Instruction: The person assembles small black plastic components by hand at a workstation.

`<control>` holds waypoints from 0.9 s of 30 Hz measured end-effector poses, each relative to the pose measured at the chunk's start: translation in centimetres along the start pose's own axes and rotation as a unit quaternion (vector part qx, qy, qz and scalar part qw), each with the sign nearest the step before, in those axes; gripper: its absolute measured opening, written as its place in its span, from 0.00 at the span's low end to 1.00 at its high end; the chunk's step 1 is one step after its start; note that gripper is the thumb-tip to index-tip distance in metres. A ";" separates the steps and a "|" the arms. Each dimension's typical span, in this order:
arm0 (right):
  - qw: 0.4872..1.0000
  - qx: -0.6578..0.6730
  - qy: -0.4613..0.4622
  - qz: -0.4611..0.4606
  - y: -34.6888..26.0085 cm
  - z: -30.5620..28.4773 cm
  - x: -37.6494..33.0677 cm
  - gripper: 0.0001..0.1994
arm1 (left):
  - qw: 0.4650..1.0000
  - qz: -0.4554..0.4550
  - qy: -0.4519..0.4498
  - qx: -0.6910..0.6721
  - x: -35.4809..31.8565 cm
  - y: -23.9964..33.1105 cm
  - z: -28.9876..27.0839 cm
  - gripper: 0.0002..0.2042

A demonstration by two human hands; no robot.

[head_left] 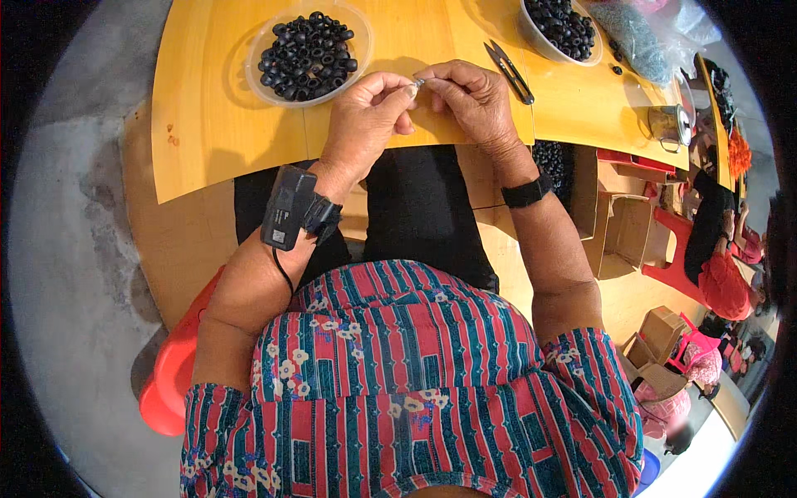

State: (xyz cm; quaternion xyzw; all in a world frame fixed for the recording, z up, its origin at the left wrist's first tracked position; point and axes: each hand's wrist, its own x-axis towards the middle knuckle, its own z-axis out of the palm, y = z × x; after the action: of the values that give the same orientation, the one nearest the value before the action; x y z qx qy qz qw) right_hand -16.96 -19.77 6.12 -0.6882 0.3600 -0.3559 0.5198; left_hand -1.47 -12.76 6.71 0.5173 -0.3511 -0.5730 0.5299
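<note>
Over the front edge of the yellow table (199,141), my left hand (365,116) and my right hand (473,104) meet fingertip to fingertip. Both are closed in a pinch on a small silvery piece (418,82), too small for its kind to show. Left of my hands stands a clear plastic bowl (251,76) holding many small black hollow parts (307,58). Black thread snips (510,73) lie just right of my right hand, blades pointing away from me.
A second bowl (573,59) of black parts stands at the back right, with a plastic bag (633,41) of greyish pieces beside it. A metal mug (667,124) sits near the right edge. Cardboard boxes (624,236) stand below; other people sit farther right.
</note>
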 end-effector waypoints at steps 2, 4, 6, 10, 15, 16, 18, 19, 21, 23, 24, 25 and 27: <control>1.000 -0.012 0.002 -0.009 0.0 0.0 0.1 0.06 | 1.000 0.002 0.000 0.001 0.0 0.0 0.0 0.06; 1.000 -0.001 0.002 -0.001 -0.2 0.1 0.0 0.06 | 1.000 0.007 0.003 -0.002 0.0 -0.1 0.0 0.06; 1.000 0.009 0.003 0.006 -0.3 0.0 0.0 0.06 | 1.000 0.011 0.006 -0.001 0.0 -0.2 0.0 0.06; 1.000 0.022 0.000 -0.004 -0.3 0.0 -0.1 0.05 | 1.000 0.020 0.019 0.008 0.0 0.0 0.3 0.06; 1.000 0.024 0.004 -0.012 -0.1 0.2 -0.1 0.06 | 0.999 0.020 0.027 0.036 -0.1 0.0 0.2 0.06; 1.000 0.022 0.004 -0.004 -0.3 0.2 -0.1 0.06 | 0.999 0.027 0.028 0.033 -0.1 -0.1 0.2 0.06; 1.000 0.020 0.003 0.003 -0.4 0.1 -0.1 0.06 | 0.999 0.028 0.029 0.031 -0.1 -0.1 0.3 0.06; 1.000 0.021 0.003 0.003 -0.3 0.0 -0.1 0.06 | 0.999 0.030 0.030 0.030 -0.1 -0.1 0.4 0.06; 1.000 0.021 0.003 0.003 -0.2 -0.1 0.0 0.06 | 0.999 0.030 0.030 0.032 -0.2 0.0 0.4 0.05; 1.000 -0.002 0.000 -0.019 -0.2 -0.2 0.0 0.07 | 0.999 0.031 0.028 0.034 -0.2 0.1 0.5 0.05; 1.000 -0.002 0.000 -0.020 -0.2 -0.2 0.0 0.07 | 0.998 0.032 0.031 0.034 -0.2 0.1 0.5 0.05; 1.000 0.017 -0.002 -0.004 -0.2 -0.2 0.0 0.07 | 0.998 0.033 0.035 0.033 -0.2 0.1 0.5 0.05; 0.999 0.035 -0.003 0.010 -0.1 -0.1 0.0 0.07 | 0.998 0.033 0.034 0.036 -0.2 0.1 0.5 0.05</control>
State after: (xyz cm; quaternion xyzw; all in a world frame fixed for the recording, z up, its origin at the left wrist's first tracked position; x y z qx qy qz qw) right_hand -17.01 -19.83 6.23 -0.6665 0.3529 -0.3611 0.5485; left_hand -1.98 -12.64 7.01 0.5437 -0.3703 -0.5240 0.5410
